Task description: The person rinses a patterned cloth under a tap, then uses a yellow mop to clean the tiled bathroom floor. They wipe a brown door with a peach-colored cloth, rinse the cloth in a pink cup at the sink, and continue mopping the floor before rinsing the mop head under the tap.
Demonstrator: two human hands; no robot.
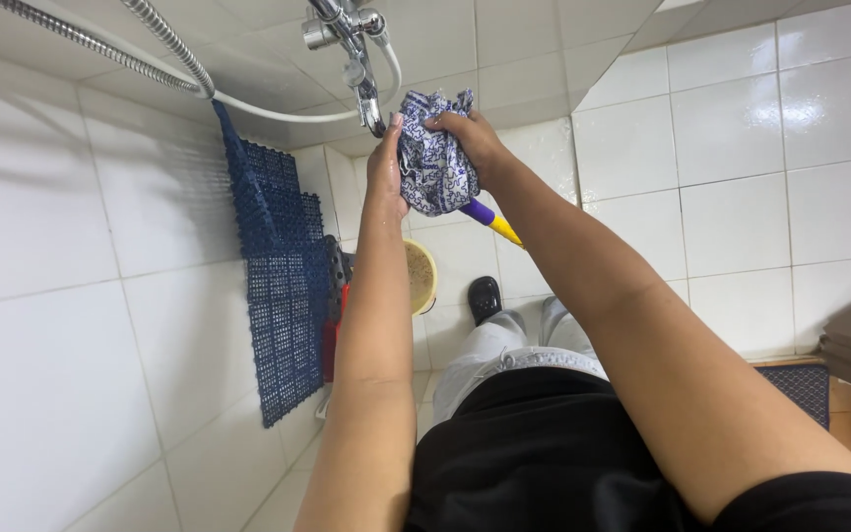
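Starting at the far left, I see a white tiled wall with a metal shower hose [91, 41] running across the top, its upper end cut off by the frame. Next to it a dark blue plastic grid mat [283, 286] leans upright against the wall, and behind its right edge something red is mostly hidden, so I cannot tell what it is. A yellowish bucket [422, 277] sits on the floor just beyond, half covered by my left forearm.

My left hand [386, 172] is raised with its fingers stretched fairly flat, pressed against the side of a blue-and-white patterned cloth [432, 163]. The cloth is bunched into a wad right below the metal tap [352, 49] (whether water is running I cannot make out). My right hand [473, 138] has its fingers closed tight around the top of the cloth. A purple and yellow handle [490, 221] pokes out from under the cloth, its far end hidden behind my right forearm.

Below, a black shoe [485, 297] shows on the floor tiles. At the far right edge a dark mat [802, 389] is only partly visible.
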